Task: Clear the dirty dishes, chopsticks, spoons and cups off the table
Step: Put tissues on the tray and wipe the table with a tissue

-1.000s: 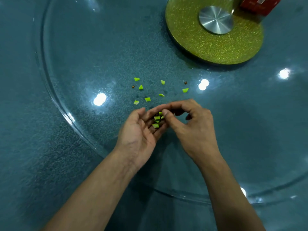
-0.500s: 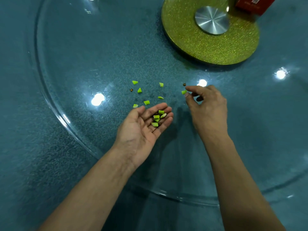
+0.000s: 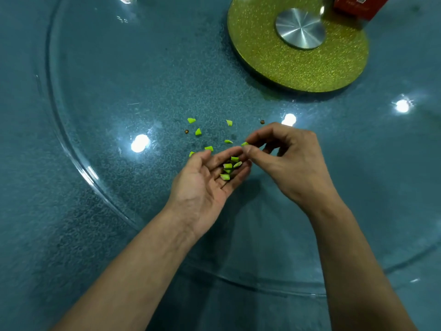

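A teal speckled tabletop (image 3: 28,211) is seen beneath a large round clear-glass turntable (image 3: 143,80). At the far right of the glass a gold glitter disc (image 3: 274,63) is set, with a brushed silver metal hub (image 3: 300,28) at its middle. A red cardboard box (image 3: 358,7) is cut off by the top edge just beyond it. The left hand (image 3: 205,187) is held palm up above the near part of the glass, its fingers relaxed and slightly cupped, and a small heap of cut green vegetable scraps (image 3: 228,167) is carried on them. The right hand (image 3: 293,163) is held close beside the left fingertips, and one small green piece (image 3: 244,144) is pinched between its thumb and forefinger. Several loose green bits (image 3: 198,132) are scattered on the glass just beyond the hands, and two tiny brown specks (image 3: 186,131) are seen among them.
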Action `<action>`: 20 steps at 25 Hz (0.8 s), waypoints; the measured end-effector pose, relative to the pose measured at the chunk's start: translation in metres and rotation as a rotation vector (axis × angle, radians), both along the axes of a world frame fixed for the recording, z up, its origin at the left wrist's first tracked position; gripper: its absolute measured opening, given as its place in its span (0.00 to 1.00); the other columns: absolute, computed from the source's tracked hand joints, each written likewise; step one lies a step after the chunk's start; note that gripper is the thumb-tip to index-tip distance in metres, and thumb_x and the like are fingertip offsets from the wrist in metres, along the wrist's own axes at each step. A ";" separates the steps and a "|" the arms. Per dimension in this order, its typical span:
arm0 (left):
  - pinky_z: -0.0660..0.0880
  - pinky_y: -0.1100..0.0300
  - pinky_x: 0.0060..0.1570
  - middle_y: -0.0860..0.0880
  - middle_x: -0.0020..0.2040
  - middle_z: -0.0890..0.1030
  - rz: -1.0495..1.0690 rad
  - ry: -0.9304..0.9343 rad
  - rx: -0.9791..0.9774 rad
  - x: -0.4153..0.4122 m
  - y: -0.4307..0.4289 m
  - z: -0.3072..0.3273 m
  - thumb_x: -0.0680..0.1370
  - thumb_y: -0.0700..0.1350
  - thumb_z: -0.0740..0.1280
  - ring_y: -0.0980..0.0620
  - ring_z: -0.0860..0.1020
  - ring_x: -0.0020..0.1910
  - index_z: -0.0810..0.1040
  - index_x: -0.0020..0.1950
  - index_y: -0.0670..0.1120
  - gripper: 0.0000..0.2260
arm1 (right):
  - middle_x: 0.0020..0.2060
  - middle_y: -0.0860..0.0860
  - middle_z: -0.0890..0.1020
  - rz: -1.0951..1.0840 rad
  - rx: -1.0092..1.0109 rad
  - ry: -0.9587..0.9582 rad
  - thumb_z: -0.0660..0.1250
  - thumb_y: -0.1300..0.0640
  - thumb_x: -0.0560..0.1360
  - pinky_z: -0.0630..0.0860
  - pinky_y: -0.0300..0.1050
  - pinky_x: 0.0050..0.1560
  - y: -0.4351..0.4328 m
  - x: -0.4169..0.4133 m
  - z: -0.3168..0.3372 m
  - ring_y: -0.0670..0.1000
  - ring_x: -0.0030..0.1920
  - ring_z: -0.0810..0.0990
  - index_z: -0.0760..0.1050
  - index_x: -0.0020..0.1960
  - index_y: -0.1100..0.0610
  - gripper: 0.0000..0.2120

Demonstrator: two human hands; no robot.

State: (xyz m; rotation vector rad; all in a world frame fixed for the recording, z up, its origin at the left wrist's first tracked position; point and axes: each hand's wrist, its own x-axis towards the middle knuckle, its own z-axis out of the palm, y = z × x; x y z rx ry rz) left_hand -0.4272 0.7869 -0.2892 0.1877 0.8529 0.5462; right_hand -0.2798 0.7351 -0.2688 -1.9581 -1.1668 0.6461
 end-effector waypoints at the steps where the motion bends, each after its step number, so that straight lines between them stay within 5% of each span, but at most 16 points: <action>1: 0.82 0.52 0.55 0.37 0.50 0.86 0.009 0.005 -0.003 0.002 -0.001 -0.001 0.85 0.46 0.54 0.44 0.86 0.48 0.86 0.46 0.34 0.24 | 0.37 0.44 0.85 0.050 0.006 0.045 0.77 0.59 0.73 0.68 0.28 0.36 -0.002 -0.003 0.004 0.41 0.34 0.77 0.85 0.44 0.52 0.03; 5: 0.81 0.51 0.56 0.34 0.56 0.84 0.009 -0.010 -0.014 0.005 -0.001 -0.001 0.85 0.45 0.53 0.41 0.84 0.55 0.80 0.57 0.30 0.22 | 0.38 0.42 0.86 -0.021 0.002 -0.026 0.74 0.57 0.75 0.70 0.30 0.36 -0.003 0.006 -0.002 0.41 0.35 0.79 0.86 0.44 0.50 0.03; 8: 0.81 0.51 0.57 0.32 0.57 0.83 -0.010 -0.003 -0.016 0.005 -0.001 -0.001 0.85 0.45 0.53 0.39 0.82 0.60 0.79 0.59 0.30 0.22 | 0.40 0.42 0.86 -0.259 -0.009 -0.183 0.73 0.52 0.75 0.79 0.42 0.47 0.008 0.024 -0.019 0.42 0.40 0.82 0.86 0.48 0.49 0.04; 12: 0.80 0.51 0.58 0.32 0.57 0.83 -0.014 -0.010 -0.019 0.003 -0.003 -0.001 0.85 0.46 0.53 0.39 0.82 0.60 0.79 0.59 0.30 0.22 | 0.48 0.47 0.84 -0.239 -0.067 -0.352 0.71 0.49 0.76 0.77 0.55 0.56 0.030 0.035 -0.036 0.51 0.47 0.83 0.84 0.56 0.48 0.10; 20: 0.80 0.52 0.58 0.33 0.56 0.84 -0.028 0.001 -0.013 0.002 -0.004 0.000 0.85 0.46 0.52 0.40 0.83 0.56 0.80 0.58 0.31 0.22 | 0.44 0.45 0.83 -0.150 -0.100 -0.418 0.72 0.51 0.74 0.74 0.54 0.57 0.032 0.027 -0.036 0.51 0.47 0.80 0.82 0.46 0.48 0.02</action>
